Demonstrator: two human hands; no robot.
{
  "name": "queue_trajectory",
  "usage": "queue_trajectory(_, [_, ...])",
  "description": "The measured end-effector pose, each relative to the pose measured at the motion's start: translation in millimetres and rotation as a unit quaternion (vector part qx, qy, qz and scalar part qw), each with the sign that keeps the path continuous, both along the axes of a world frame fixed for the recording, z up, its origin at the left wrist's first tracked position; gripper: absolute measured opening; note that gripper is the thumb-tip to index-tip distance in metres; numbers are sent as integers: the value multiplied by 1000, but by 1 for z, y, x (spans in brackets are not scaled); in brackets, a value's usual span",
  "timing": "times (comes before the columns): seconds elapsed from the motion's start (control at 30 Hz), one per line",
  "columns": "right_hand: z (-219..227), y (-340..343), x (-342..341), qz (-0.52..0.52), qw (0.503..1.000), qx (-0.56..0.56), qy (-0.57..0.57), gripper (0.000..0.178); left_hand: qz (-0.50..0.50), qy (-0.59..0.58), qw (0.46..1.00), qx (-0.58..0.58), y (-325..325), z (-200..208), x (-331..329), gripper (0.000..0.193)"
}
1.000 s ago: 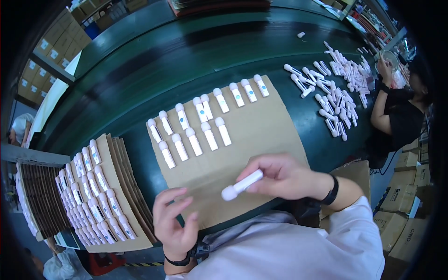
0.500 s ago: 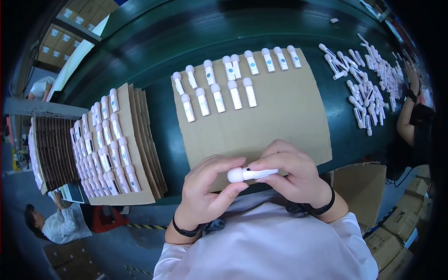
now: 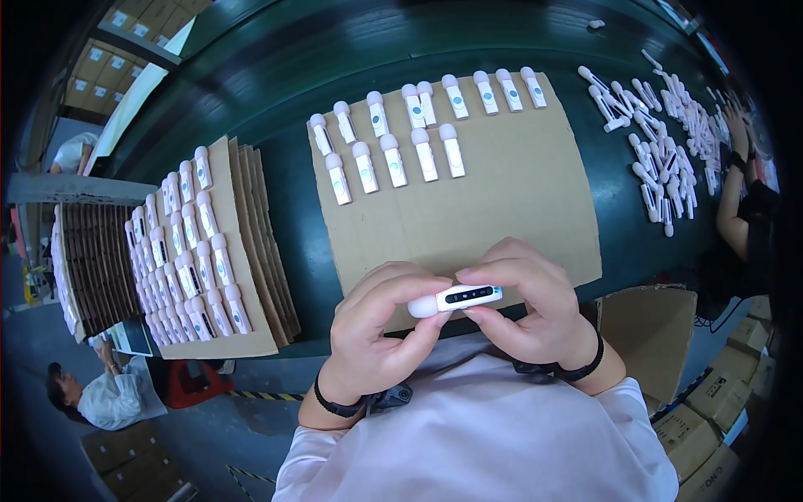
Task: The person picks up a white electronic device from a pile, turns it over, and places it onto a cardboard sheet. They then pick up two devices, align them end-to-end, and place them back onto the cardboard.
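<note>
A small white wand-shaped device [image 3: 425, 307] with a rounded head is held between both hands, in front of my chest. Its black panel with small buttons faces up, and a bit of blue shows at its right end. My left hand [image 3: 374, 328] pinches it near the head with thumb and fingers. Thumb and fingers of my right hand [image 3: 535, 311] close on the body's other end. Beyond the hands lies a cardboard sheet [image 3: 468, 217] bearing two rows of similar devices [image 3: 390, 161], many with a blue round mark.
A stack of cardboard sheets [image 3: 266, 251] at left carries more devices. Loose devices [image 3: 661, 159] are heaped on the green table [image 3: 293, 209] at right, by another person's arm [image 3: 734, 192]. Cardboard boxes [image 3: 723, 393] stand low at right. Another person [image 3: 104, 393] is at lower left.
The device has been rolled between my fingers, so its black button panel now faces up instead of a mostly white side. Both hands still hold it; my view has shifted slightly.
</note>
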State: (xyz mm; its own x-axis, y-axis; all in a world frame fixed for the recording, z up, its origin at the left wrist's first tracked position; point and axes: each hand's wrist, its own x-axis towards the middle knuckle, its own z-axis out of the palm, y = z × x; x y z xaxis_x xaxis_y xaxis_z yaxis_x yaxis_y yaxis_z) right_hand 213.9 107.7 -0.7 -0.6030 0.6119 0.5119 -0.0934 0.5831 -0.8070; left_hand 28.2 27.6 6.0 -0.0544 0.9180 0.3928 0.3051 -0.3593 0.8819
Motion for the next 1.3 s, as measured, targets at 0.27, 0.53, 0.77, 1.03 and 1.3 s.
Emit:
queue_trajectory(0.27, [2,0,-2,-8,1000,3,1,33,-8,-2,1000,14,1,1,-1,28])
queue_trajectory(0.53, [9,3,-8,-20,999,49,12,33,-8,-6,1000,3,8,-7,1,28])
queue_trajectory(0.77, [10,11,-12,5,996,82,-15,28,-2,33,999,-4,9,-11,-5,29])
queue_trajectory(1.03, [8,74,-5,-34,975,124,-181,22,110,84,990,-33,-6,-28,-44,30])
queue_trajectory(1.3, [-22,109,11,-94,910,266,-303,17,225,90,968,-65,-14,-61,-65,32])
